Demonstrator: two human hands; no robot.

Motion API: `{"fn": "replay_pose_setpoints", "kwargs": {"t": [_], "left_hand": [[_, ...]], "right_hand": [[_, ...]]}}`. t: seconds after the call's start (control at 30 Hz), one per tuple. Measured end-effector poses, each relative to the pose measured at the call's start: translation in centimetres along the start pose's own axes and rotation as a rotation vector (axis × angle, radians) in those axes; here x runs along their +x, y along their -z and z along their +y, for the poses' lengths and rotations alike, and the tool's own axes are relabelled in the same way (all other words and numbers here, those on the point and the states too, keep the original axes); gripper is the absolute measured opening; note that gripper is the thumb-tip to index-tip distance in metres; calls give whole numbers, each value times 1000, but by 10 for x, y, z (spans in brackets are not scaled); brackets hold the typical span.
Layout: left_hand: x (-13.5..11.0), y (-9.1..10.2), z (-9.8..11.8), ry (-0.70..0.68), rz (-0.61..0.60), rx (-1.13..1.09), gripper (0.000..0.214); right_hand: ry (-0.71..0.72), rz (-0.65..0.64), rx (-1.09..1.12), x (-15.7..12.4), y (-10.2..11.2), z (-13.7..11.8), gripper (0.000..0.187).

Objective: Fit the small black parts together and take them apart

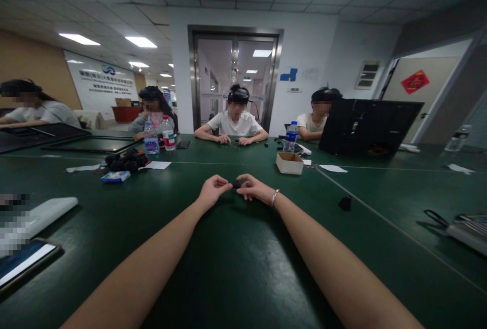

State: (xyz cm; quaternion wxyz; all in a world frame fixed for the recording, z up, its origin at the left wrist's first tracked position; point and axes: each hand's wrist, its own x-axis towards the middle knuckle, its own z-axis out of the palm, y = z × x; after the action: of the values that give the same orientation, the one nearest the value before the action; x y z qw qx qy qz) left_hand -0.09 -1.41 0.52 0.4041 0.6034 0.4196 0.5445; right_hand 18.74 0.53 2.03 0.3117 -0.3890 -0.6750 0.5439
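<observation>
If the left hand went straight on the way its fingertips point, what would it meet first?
The small dark object, already at the fingertips of the left hand; next in that line seems to be the right hand, though depth is hard to judge from one view.

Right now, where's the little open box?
In the head view, the little open box sits right of centre on the green table, beyond and to the right of the right hand, just in front of a blue-labelled bottle.
</observation>
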Motion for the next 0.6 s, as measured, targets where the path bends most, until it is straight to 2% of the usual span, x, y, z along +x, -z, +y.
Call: {"fn": "replay_pose_setpoints", "kwargs": {"t": [0.1,0.2,0.3,0.37,0.43,0.6], "left_hand": [[-1,0,1,-3,-7,8,34],[0,0,-1,-5,-3,17,35],[0,-1,-1,0,-6,23,35],[0,-1,0,-1,-12,21,35],[0,-2,0,-6,-19,19,36],[0,-1,-8,3,-105,58,34]], "right_hand": [[-38,-14,-18,1,0,1,36],[-11,-44,-15,0,0,1,33],[12,-22,1,-1,-1,-1,45],[-9,-20,-30,-2,-1,-2,35],[-18,-36,-66,-1,-2,-2,33],[-23,-53,-18,-1,0,-1,28]]}}
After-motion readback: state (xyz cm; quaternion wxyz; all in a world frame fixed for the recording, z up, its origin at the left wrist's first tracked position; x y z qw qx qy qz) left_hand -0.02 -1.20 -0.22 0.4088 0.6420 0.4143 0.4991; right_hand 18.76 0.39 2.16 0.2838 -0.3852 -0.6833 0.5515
